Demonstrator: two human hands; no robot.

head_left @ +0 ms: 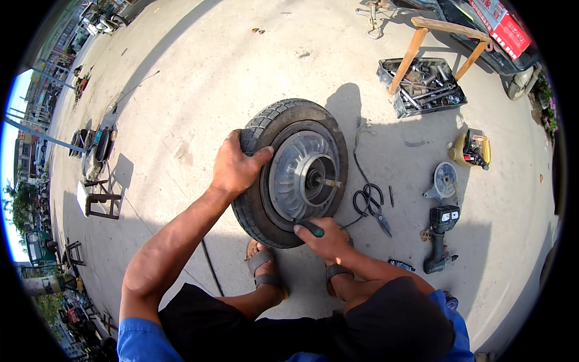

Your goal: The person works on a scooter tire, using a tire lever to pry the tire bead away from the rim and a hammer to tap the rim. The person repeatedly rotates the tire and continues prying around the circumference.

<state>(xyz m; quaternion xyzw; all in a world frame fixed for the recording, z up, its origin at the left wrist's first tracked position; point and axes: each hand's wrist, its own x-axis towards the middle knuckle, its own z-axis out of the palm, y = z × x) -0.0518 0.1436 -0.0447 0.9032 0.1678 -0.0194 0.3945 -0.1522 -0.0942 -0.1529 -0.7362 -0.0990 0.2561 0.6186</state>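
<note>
A small motor wheel (294, 178) stands upright on the concrete in front of my feet, its metal hub and axle facing right. Its black tyre (294, 111) is gripped at the upper left by my left hand (236, 166), thumb across the sidewall and fingers behind the tread. My right hand (330, 241) is closed round the dark green handle of a screwdriver-like tool (310, 228) at the hub's lower edge. Its working end is hidden. A cable (360, 166) lies on the ground behind the wheel, and black-handled scissors (375, 211) rest to its right.
Right of the scissors lie a cordless impact wrench (440, 235) and a round metal hub cover (445, 180). A cut-open yellow container (470, 149) holds small items. Farther back, a black crate (425, 87) holds sockets and wrenches beside a wooden frame (410, 54). A stool (99, 199) stands left.
</note>
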